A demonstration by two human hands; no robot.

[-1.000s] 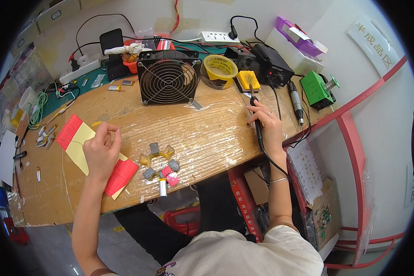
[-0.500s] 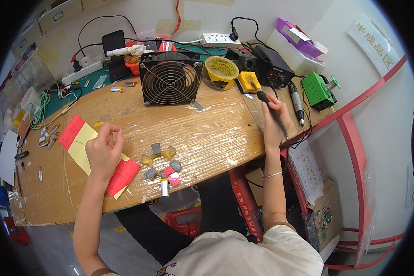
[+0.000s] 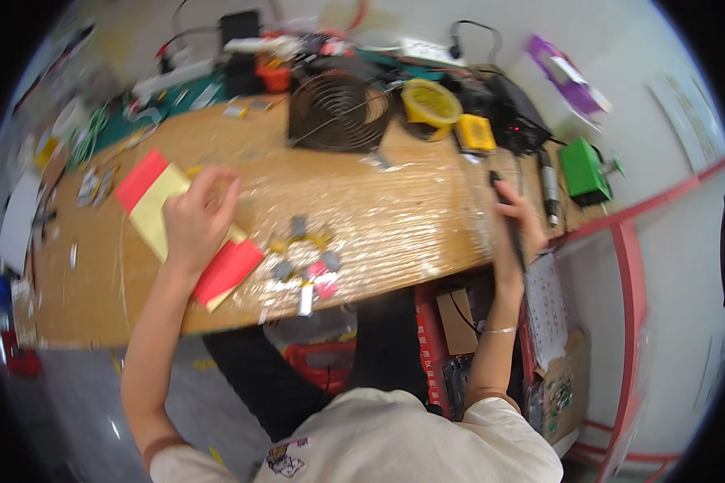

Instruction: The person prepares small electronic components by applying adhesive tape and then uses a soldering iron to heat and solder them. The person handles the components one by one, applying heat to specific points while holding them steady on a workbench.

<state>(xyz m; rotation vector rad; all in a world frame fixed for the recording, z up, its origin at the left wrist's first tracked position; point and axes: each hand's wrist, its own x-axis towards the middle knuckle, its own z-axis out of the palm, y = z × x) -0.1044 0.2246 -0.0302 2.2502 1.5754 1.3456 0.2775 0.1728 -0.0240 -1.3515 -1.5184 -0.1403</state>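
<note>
Soldering iron sits gripped in my right hand; left hand lies flat, pinning red-and-yellow sheets; small parts lie untouched on the surface.

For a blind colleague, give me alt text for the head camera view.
Left hand presses red and yellow sheets on a wooden workbench; right hand grips a black pen-shaped tool near its right edge.
</note>
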